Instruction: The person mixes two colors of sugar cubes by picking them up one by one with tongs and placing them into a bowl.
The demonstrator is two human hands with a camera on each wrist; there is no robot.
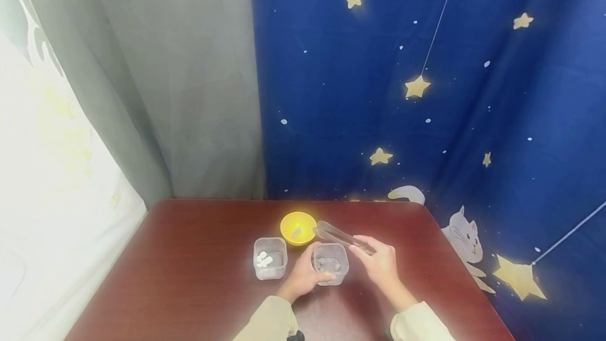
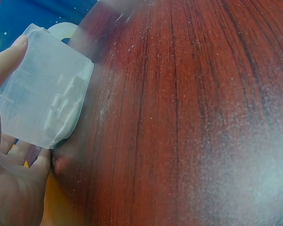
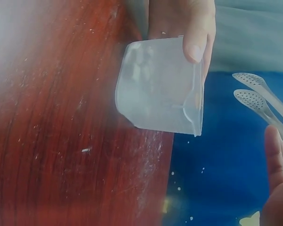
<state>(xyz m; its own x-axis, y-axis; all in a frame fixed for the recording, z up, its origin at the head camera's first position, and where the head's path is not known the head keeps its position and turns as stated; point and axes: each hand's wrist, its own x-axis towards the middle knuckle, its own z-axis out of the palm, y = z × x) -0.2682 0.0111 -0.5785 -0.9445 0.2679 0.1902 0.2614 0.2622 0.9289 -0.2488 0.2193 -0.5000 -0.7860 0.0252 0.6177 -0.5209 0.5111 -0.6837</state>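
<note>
My left hand (image 1: 302, 277) grips a clear plastic container (image 3: 160, 94), thumb at its rim, with several greyish lumps (image 1: 329, 264) at the bottom. In the left wrist view the fingers reach under the container's side. Metal tongs (image 1: 342, 236) with perforated ends are in my right hand (image 1: 382, 266). Their two tips stand a little apart with nothing between them in the right wrist view. In the head view, those tips are at the right rim of a yellow bowl (image 1: 286, 232), which has a greyish piece (image 1: 296, 233) inside.
A second clear container (image 1: 271, 274), with several white pieces (image 1: 264, 260), stands left of my left hand. Everything rests on a reddish-brown wooden table (image 1: 199, 267). Behind it hang a grey curtain (image 1: 189, 93) and a blue one (image 1: 322, 93) with stars.
</note>
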